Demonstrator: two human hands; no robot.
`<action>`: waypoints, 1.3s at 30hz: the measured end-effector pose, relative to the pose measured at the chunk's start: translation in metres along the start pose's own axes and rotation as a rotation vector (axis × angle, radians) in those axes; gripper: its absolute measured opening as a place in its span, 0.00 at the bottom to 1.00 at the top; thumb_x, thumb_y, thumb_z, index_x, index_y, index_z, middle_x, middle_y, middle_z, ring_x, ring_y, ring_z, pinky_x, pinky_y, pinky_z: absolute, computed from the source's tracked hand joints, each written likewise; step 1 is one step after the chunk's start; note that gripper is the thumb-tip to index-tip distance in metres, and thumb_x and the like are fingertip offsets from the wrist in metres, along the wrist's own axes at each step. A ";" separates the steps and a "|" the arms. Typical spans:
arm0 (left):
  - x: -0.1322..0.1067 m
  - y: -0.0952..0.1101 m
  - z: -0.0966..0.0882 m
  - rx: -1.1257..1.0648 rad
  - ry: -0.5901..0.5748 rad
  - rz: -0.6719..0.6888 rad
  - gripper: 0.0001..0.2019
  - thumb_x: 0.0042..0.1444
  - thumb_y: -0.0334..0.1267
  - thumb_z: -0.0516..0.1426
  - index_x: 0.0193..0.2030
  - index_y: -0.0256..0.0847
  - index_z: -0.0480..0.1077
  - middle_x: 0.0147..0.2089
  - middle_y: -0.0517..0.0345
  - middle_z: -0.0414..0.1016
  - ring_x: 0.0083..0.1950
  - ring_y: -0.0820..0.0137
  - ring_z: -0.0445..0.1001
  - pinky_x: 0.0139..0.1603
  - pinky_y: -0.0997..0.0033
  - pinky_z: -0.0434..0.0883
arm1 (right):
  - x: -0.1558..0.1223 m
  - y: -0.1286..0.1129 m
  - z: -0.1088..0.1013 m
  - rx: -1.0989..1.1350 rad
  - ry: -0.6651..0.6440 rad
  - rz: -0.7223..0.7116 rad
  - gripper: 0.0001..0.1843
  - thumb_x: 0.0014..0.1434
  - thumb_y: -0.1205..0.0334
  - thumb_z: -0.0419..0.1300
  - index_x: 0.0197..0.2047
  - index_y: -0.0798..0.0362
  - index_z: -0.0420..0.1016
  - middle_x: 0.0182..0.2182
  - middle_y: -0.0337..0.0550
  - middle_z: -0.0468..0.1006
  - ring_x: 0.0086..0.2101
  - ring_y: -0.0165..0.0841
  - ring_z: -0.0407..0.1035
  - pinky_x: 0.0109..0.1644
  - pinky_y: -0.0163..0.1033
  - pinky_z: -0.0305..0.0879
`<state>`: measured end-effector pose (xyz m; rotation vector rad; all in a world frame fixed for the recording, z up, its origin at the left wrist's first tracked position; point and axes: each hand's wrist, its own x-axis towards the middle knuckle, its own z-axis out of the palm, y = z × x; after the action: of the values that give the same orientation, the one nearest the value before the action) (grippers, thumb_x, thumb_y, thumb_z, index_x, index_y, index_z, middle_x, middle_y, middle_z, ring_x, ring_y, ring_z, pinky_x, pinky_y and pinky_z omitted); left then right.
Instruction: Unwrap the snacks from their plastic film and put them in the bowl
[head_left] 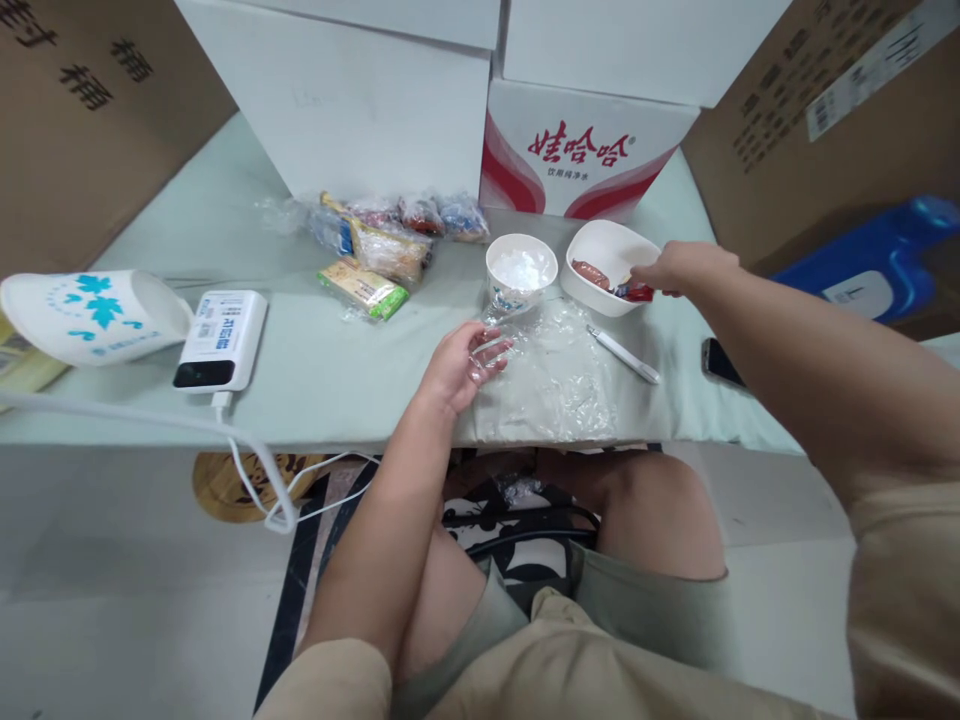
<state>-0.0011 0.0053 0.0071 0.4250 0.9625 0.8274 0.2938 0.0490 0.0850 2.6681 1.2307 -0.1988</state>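
Observation:
My right hand (694, 268) reaches over the rim of a white bowl (600, 238), fingers pinched on a small red and dark packet (637, 293). A reddish-brown wrapped snack (590, 274) lies beside that packet in the bowl. In front of a paper cup (523, 262), my left hand (466, 365) has its fingers loosely curled around thin clear plastic film (516, 312). The cup holds crumpled clear plastic. A flat clear plastic bag (555, 390) is spread on the table to the right of my left hand. Near it lies a white pen (622, 355).
Several wrapped snacks (390, 250) and a green-yellow packet (364, 287) lie at the back. On the left are a power bank (223, 340) with a white cable (259, 455) and a tipped paper cup (90, 318). White boxes (360, 110) stand behind; a phone (721, 362) lies right.

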 end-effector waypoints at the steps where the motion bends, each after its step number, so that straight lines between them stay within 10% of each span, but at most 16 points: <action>1: 0.001 0.000 -0.001 0.005 -0.002 0.000 0.04 0.50 0.35 0.58 0.32 0.40 0.67 0.35 0.57 0.75 0.38 0.68 0.80 0.32 0.74 0.74 | -0.009 0.000 -0.001 0.028 0.084 -0.022 0.20 0.59 0.44 0.62 0.32 0.55 0.72 0.38 0.59 0.79 0.46 0.47 0.74 0.45 0.51 0.67; 5: 0.003 0.002 -0.005 0.112 0.015 0.049 0.07 0.52 0.41 0.58 0.32 0.41 0.66 0.35 0.56 0.75 0.39 0.67 0.80 0.31 0.74 0.74 | -0.065 0.004 0.027 0.275 0.309 -0.383 0.13 0.63 0.57 0.56 0.47 0.54 0.74 0.36 0.53 0.80 0.41 0.47 0.75 0.47 0.56 0.70; 11: 0.002 0.004 -0.017 0.550 0.143 0.263 0.12 0.51 0.44 0.62 0.30 0.41 0.64 0.32 0.58 0.73 0.27 0.71 0.75 0.22 0.77 0.63 | -0.133 0.027 0.141 0.468 0.164 -1.010 0.27 0.59 0.61 0.56 0.62 0.51 0.69 0.63 0.54 0.70 0.64 0.49 0.63 0.66 0.58 0.61; 17: 0.013 0.002 -0.036 0.764 0.288 0.371 0.10 0.52 0.37 0.59 0.39 0.45 0.63 0.31 0.61 0.72 0.26 0.71 0.73 0.24 0.74 0.63 | -0.159 0.054 0.166 0.371 0.075 -1.010 0.35 0.63 0.53 0.58 0.71 0.51 0.59 0.73 0.57 0.52 0.71 0.50 0.49 0.71 0.61 0.53; 23: 0.007 0.008 -0.048 1.033 0.435 0.767 0.16 0.47 0.38 0.63 0.43 0.44 0.67 0.51 0.51 0.72 0.50 0.63 0.74 0.49 0.64 0.72 | -0.172 0.071 0.168 0.277 0.120 -1.116 0.31 0.59 0.62 0.63 0.66 0.44 0.67 0.72 0.47 0.57 0.71 0.51 0.48 0.71 0.64 0.51; 29: -0.035 0.010 -0.034 1.315 -0.050 0.723 0.12 0.57 0.46 0.54 0.38 0.42 0.72 0.41 0.54 0.79 0.46 0.62 0.77 0.54 0.58 0.73 | -0.168 0.076 0.159 0.630 0.245 -1.139 0.09 0.63 0.65 0.56 0.41 0.49 0.79 0.50 0.49 0.83 0.51 0.42 0.77 0.56 0.51 0.73; 34: -0.084 -0.025 -0.013 1.666 -0.308 0.574 0.35 0.50 0.55 0.64 0.63 0.42 0.68 0.72 0.46 0.62 0.72 0.51 0.62 0.71 0.49 0.62 | -0.176 0.080 0.138 0.955 0.252 -0.830 0.11 0.65 0.61 0.55 0.36 0.50 0.78 0.39 0.46 0.85 0.38 0.37 0.80 0.41 0.39 0.75; 39: -0.089 -0.056 -0.023 1.728 -0.206 0.672 0.23 0.58 0.37 0.55 0.61 0.43 0.71 0.70 0.49 0.67 0.71 0.56 0.64 0.71 0.50 0.62 | -0.172 0.087 0.140 1.132 0.078 -0.577 0.15 0.62 0.51 0.56 0.33 0.51 0.78 0.28 0.43 0.82 0.30 0.38 0.79 0.31 0.38 0.71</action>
<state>-0.0246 -0.0998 0.0073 2.3536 1.1566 0.2885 0.2436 -0.1653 -0.0059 2.9820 2.4367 -1.1952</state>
